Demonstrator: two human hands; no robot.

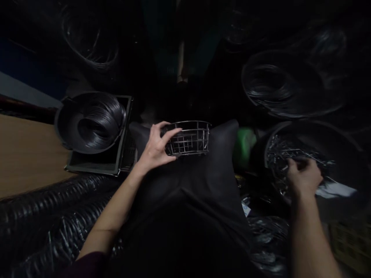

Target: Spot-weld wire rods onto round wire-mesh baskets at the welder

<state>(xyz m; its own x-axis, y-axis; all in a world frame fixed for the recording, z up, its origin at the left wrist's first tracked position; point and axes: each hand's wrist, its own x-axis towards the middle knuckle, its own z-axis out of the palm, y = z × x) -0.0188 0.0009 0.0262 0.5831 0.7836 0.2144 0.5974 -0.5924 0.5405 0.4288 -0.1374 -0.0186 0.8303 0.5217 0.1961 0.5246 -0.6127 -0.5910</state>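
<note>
On my lap, a small wire basket (189, 141) with a curved rim rests on the dark cloth (199, 170). My left hand (158, 146) grips its left side, thumb on the upper part and fingers round the edge. Off to the right, my right hand (304, 175) is over a round dark tub (344, 154) of loose short metal wire pieces (281, 154). Its fingers are curled together and slightly blurred; whatever they hold is hidden. A pale slip of paper (336, 190) lies in the tub near that hand.
A coil of wire (98, 123) sits in a round basin on a dark crate (95, 164) at left. Another wire coil (266, 83) lies in a basin at upper right. A blurred green object (245, 144) is right of my lap. Stacked wire bundles (58, 208) fill the lower left.
</note>
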